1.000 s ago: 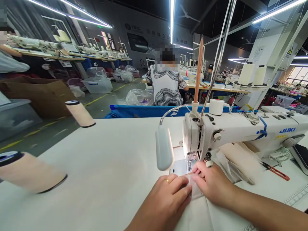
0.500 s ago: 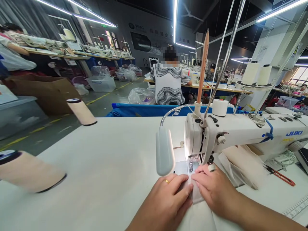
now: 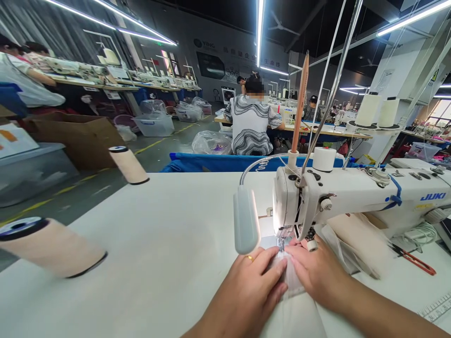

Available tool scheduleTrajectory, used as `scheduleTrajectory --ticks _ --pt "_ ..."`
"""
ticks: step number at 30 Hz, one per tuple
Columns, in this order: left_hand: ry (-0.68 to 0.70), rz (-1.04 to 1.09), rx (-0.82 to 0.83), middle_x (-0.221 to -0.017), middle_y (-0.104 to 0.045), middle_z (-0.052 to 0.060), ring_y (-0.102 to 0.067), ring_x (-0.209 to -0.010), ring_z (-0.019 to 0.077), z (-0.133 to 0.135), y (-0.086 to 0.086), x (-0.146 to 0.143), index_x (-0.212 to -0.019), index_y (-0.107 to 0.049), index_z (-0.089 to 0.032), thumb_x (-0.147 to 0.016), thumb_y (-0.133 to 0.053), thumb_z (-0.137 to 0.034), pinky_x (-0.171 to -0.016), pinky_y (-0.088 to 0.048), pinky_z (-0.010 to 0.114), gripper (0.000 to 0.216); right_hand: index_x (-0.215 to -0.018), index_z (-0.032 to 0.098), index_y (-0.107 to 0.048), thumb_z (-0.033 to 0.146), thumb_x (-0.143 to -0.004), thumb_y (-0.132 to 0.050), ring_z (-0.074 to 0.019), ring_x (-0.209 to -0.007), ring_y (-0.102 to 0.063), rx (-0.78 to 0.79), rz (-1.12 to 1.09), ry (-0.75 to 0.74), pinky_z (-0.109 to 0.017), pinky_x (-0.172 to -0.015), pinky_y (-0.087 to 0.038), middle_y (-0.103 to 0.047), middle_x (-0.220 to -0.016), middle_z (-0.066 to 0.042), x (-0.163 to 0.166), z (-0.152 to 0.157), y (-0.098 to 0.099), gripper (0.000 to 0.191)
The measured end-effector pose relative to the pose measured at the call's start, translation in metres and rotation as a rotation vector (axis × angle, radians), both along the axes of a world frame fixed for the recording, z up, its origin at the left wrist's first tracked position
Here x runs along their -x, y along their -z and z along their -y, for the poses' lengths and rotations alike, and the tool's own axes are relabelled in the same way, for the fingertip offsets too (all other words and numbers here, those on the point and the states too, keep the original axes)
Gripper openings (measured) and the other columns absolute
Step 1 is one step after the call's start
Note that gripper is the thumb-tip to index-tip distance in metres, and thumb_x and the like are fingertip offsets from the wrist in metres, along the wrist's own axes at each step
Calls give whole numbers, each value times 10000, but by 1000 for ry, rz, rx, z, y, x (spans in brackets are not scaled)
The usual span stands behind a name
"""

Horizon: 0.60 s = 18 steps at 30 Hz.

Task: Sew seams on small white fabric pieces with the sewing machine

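Note:
A thin, whitish translucent piece of fabric (image 3: 291, 278) lies under the presser foot (image 3: 281, 244) of a white sewing machine (image 3: 347, 195). My left hand (image 3: 248, 286), with a ring on one finger, rests on the fabric's left side, fingers stretched out and tips just in front of the foot. On the right side, my right hand (image 3: 319, 270) lies with extended fingers against the fabric, its fingertips beside the foot and partly hidden behind the machine head. Paler cloth (image 3: 292, 319) extends toward me below both hands.
A lamp (image 3: 245, 220) hangs left of the needle. Two beige thread cones (image 3: 56, 246) stand on the table's left. Folded beige cloth (image 3: 362, 239), red-handled thread snips (image 3: 417, 262) and a clear ruler (image 3: 437, 303) lie at right. A co-worker (image 3: 250, 122) sits ahead.
My hands have shifted slightly forward, bringing the left fingertips closer to the presser foot. The whole view has moved a little, so the scene sits slightly farther right.

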<state>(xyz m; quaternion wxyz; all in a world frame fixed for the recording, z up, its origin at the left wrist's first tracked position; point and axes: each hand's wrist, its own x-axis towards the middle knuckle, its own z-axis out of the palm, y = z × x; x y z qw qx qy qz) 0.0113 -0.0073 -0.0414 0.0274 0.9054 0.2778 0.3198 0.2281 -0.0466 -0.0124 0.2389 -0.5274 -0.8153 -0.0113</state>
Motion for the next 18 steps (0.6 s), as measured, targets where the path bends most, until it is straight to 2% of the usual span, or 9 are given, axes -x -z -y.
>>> scheduleTrajectory --ticks 7,10,13,15,16,17,18 --pt "20 -7 14 -1277 -741 78 -659 -1025 301 -1 -2 0 -1235 -693 -260 -936 -578 -106 -818 -523 454 356 -1183 193 -759 101 -984 -560 -322 -1012 -628 47 16 9 -426 -848 -545 -741 -1134 -143 0 -3 4 296" --pt "33 -64 95 -1315 -731 73 -657 -1056 310 4 -11 7 -1289 -683 -287 -918 -674 -171 -859 -527 462 388 -1168 174 -749 109 -1018 -545 -331 -1082 -631 78 -7 -5 -453 -905 -555 -729 -1206 -161 -4 1 0 261" --pt "3 -136 227 -1437 -677 66 -617 -1196 365 12 -25 21 -1393 -636 -343 -752 -908 -309 -975 -522 505 698 -1200 192 -728 233 -1029 -676 -336 -1193 -610 156 -63 -91 -470 -1010 -537 -721 -1266 -136 -13 11 -13 184" --pt "20 -173 293 -1519 -621 54 -567 -1290 400 15 -33 30 -1392 -633 -370 -624 -973 -286 -1050 -498 529 844 -1298 237 -695 378 -931 -852 -343 -1269 -581 256 -75 -203 -462 -1060 -522 -688 -1377 -104 -19 18 -24 424" --pt "53 -185 316 -1535 -607 41 -553 -1319 394 15 -37 33 -1337 -656 -369 -646 -937 -235 -1073 -489 522 758 -1327 262 -680 427 -874 -910 -347 -1296 -568 302 -63 -253 -458 -1069 -520 -660 -1437 -89 -21 21 -28 534" --pt "94 -189 330 -1519 -614 28 -558 -1325 368 14 -39 34 -1244 -683 -350 -721 -852 -175 -1082 -486 500 577 -1309 277 -680 432 -859 -925 -345 -1302 -566 331 -46 -286 -456 -1068 -519 -635 -1477 -77 -23 22 -31 536" --pt "126 -180 334 -1448 -654 23 -590 -1280 326 12 -39 33 -1131 -691 -317 -803 -732 -118 -1060 -496 464 386 -1237 273 -696 395 -891 -901 -335 -1284 -576 335 -30 -301 -453 -1057 -520 -631 -1480 -70 -24 23 -32 420"
